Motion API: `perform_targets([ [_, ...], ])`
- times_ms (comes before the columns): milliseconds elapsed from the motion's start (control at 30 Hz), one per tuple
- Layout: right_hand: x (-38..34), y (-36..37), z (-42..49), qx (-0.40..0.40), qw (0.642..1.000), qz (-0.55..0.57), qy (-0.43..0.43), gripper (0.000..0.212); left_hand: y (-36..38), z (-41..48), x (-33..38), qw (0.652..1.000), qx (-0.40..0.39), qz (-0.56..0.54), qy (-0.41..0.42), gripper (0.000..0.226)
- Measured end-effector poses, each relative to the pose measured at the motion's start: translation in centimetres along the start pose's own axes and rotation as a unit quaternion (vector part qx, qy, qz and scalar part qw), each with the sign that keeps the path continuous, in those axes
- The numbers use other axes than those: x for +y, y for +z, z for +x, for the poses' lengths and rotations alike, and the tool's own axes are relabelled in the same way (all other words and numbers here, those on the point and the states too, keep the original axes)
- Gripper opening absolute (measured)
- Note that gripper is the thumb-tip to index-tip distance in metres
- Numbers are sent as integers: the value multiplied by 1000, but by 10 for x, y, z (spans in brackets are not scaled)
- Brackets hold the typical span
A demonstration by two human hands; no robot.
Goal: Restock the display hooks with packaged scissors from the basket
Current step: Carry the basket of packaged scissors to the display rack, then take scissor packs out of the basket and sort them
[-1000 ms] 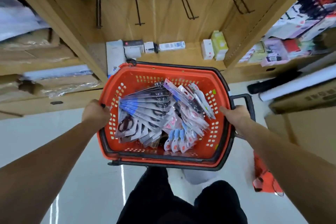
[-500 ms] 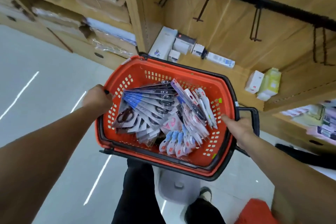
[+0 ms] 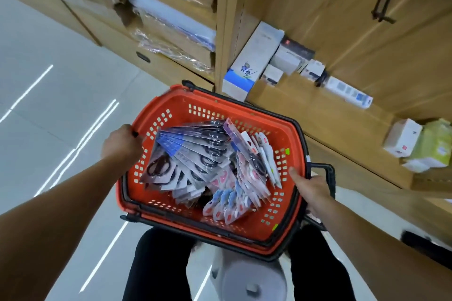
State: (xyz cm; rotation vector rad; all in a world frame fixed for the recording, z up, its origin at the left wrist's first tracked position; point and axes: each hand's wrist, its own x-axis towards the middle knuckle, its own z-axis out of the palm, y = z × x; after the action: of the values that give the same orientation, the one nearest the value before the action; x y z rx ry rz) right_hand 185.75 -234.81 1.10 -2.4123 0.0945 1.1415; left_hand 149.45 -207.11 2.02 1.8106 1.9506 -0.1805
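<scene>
An orange basket [image 3: 176,105] is hanging at the centre of the view, above a grey stool [image 3: 249,281] and the person's dark-trousered legs; the left hand [image 3: 121,143] is gripping its rim at 9 o'clock, fingers [image 3: 132,132] curling over the edge; the right hand [image 3: 311,187] is gripping the rim at 4 o'clock, its thumb lying along the inside of the wall and the rest of its fingers wrapping out of sight beside the black handle [image 3: 327,173]. The packaged scissors are all sitting in the basket; a fanned stack of grey and blue cards with black-handled scissors [image 3: 195,151] is filling the side toward 9 o'clock, and a row of white packs with pink and blue scissors [image 3: 247,178] is leaning on edge toward 3 o'clock, the two groups touching in the middle. The black display hooks [image 3: 384,5] are hanging bare on the wooden back panel at 1 o'clock, well apart from the basket; below them a shelf [image 3: 318,115] is carrying a tall white and blue box [image 3: 252,61] with smaller white boxes just beside it, and further toward 3 o'clock a white box [image 3: 402,137] is touching a green one [image 3: 433,144]; a pale floor [image 3: 49,105] is showing at 9 o'clock.
</scene>
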Motion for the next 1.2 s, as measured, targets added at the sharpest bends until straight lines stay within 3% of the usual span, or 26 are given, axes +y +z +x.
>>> perform_targets([
  [133,3,30,71,-17,1000,-2,-19,49,59,44,9,1000,11,18,2,24],
  [467,36,89,189,-2,998,10,-60,50,178,123,25,999,43,-6,11,30],
  [833,56,123,238,18,977,99,-188,31,224,152,30,988,150,22,5,34],
  [967,57,121,236,24,971,89,-221,34,229,139,36,985,169,39,10,49],
  [1100,53,110,216,20,970,-3,-242,47,231,107,46,982,152,88,64,71],
  [1200,46,91,197,-2,947,-160,-278,43,225,88,67,976,117,111,146,66],
])
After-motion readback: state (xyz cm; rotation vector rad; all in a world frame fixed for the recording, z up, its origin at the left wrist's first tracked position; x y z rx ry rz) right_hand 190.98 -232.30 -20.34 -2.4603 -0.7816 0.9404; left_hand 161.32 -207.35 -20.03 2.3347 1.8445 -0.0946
